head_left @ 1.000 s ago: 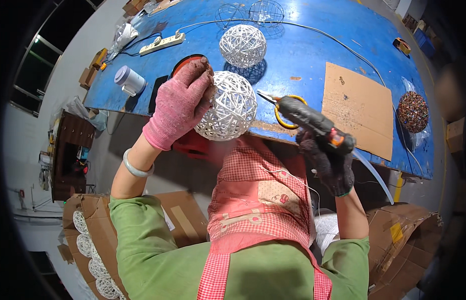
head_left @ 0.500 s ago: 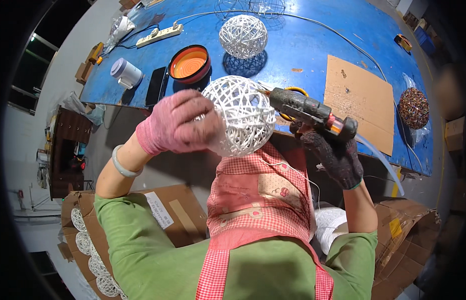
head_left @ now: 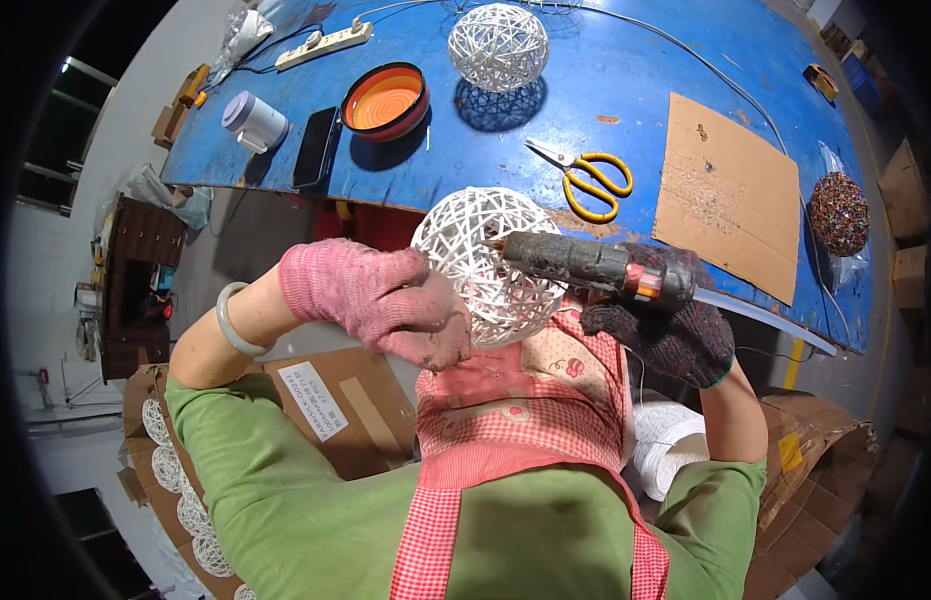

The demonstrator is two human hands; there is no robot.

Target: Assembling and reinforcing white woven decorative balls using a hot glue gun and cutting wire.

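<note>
A white openwork ball (head_left: 491, 225) of woven paper-like cord is held up in front of my apron, just off the table's near edge. My left hand (head_left: 381, 300), in a pink glove, is closed at its left side, the fingers curled against the lower left strands. In a dark knitted glove, my right hand (head_left: 676, 320) is wrapped round the handle of a black glue gun (head_left: 576, 262). Its nozzle lies over the front of the ball; I cannot tell whether it touches. A translucent glue stick (head_left: 766, 318) sticks out of the gun's rear.
On the blue table (head_left: 586, 95) are another white ball (head_left: 499, 47), yellow-handled scissors (head_left: 591, 187), an orange bowl (head_left: 386, 102), a phone (head_left: 317, 147), a mug (head_left: 254, 122), cardboard (head_left: 728, 195) and a power strip (head_left: 324, 45). A white cord roll (head_left: 666, 445) sits beside my right elbow.
The ball and both hands have come lower, away from the table. The glue gun has swung left across the ball and now lies more level. The scissors have come into full view.
</note>
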